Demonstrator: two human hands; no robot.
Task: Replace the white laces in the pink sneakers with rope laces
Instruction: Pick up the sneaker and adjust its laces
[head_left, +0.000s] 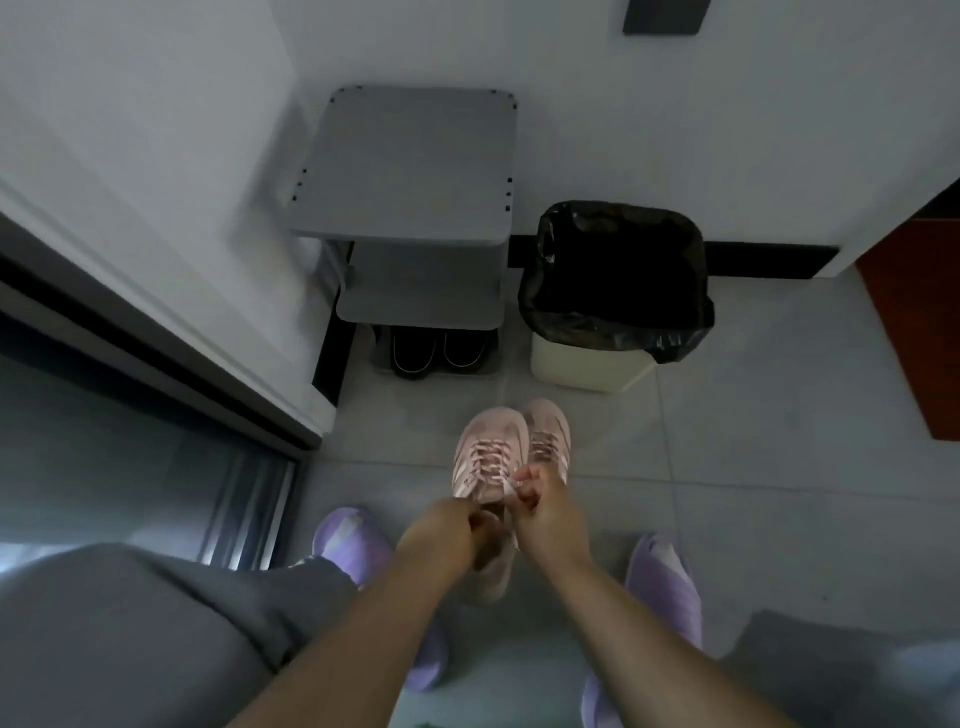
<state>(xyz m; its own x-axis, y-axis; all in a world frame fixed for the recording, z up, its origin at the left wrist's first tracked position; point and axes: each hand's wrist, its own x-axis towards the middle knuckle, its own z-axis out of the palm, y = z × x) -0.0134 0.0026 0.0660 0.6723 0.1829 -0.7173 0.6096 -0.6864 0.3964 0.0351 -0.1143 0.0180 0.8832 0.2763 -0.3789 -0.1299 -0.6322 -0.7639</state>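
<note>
Tiled floor (753, 467), left hand (447, 525) reaching down gripping pink sneaker (488, 447), right hand (545, 512) pinching lace (511, 488).

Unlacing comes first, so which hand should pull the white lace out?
Right, probably: the right hand pinches the white lace at the top of the pink sneaker, while the left hand grips its collar.

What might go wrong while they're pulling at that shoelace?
The right hand pinches the lace near the top of the sneaker; a sharp tug could tighten it in the eyelets. The left hand seems only to hold the collar, so the shoe might slide into the second sneaker beside it.
</note>
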